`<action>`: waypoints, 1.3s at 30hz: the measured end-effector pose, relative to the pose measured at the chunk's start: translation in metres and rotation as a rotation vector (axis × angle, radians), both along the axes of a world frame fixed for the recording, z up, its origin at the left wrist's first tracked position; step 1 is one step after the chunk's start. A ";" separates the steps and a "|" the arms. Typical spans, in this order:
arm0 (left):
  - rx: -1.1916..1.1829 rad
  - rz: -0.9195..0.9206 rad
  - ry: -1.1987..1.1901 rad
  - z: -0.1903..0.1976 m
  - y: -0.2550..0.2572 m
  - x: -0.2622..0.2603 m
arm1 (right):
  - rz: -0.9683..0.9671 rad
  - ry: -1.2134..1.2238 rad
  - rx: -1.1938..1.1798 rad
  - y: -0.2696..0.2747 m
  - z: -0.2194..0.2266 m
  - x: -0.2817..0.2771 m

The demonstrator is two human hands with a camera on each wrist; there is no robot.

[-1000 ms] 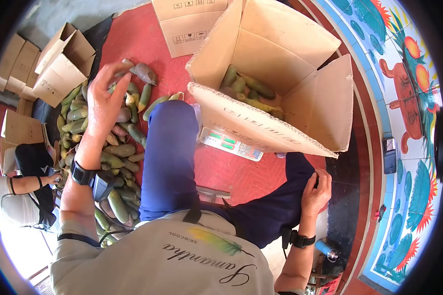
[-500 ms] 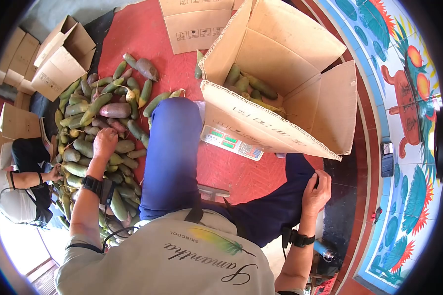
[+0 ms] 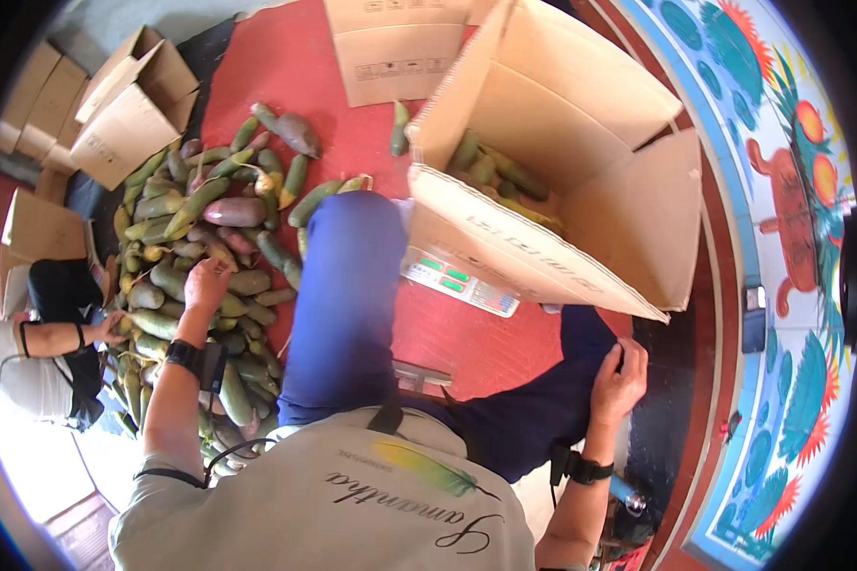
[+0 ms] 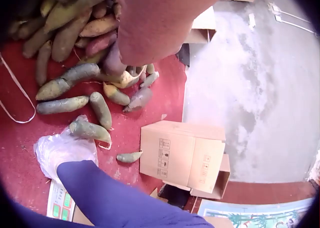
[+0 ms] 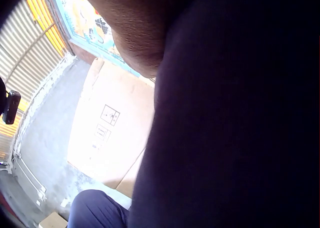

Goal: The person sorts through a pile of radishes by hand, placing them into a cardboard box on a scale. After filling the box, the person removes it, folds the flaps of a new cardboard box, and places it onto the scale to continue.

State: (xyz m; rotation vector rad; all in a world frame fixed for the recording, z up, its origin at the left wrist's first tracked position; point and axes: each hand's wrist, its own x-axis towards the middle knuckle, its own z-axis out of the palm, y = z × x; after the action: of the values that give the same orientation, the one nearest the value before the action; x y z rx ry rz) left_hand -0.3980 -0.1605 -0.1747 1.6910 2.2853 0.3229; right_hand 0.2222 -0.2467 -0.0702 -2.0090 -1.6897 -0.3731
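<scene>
A large heap of green and purplish radishes (image 3: 167, 271) lies at the left in the head view. My left hand (image 3: 206, 287) is down on this heap, fingers curled at the end of a brownish radish (image 3: 219, 249). Only the heel of that hand (image 4: 150, 25) shows in the left wrist view; its fingertips are hidden there. My right hand (image 3: 621, 381) rests on my right knee, fingers loosely bent and nothing in them. A tall open cardboard box (image 3: 533, 243), with several radishes (image 3: 500, 176) at its bottom, stands on a digital scale (image 3: 462, 284).
Another person's hand (image 3: 108, 329) touches the heap's far left side. A lone radish (image 3: 399, 128) lies near a second carton (image 3: 405, 57). More cartons (image 3: 129, 133) stand at the upper left. A clear plastic bag (image 4: 50, 155) lies by my knee. A painted tile wall (image 3: 781, 381) borders the right.
My left hand came down from above the far end of the heap onto its middle, its fingers now at a brownish radish. The right hand stayed on the knee. The head view shifted slightly.
</scene>
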 end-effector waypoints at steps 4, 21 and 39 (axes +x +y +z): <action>-0.071 0.187 0.128 -0.001 -0.016 -0.012 | 0.006 0.017 0.019 -0.003 -0.003 0.003; -0.320 0.392 0.243 -0.063 -0.073 -0.073 | 0.032 -0.009 -0.026 0.003 -0.001 -0.003; 0.448 -0.528 -0.471 0.037 0.140 0.072 | -0.351 -0.037 0.094 -0.109 0.029 -0.014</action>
State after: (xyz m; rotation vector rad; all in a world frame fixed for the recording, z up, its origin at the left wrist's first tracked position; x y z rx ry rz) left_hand -0.3257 -0.0202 -0.1374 2.0642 1.4358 1.0348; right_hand 0.2085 -0.3562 -0.0409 -2.2383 -1.3097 -0.6003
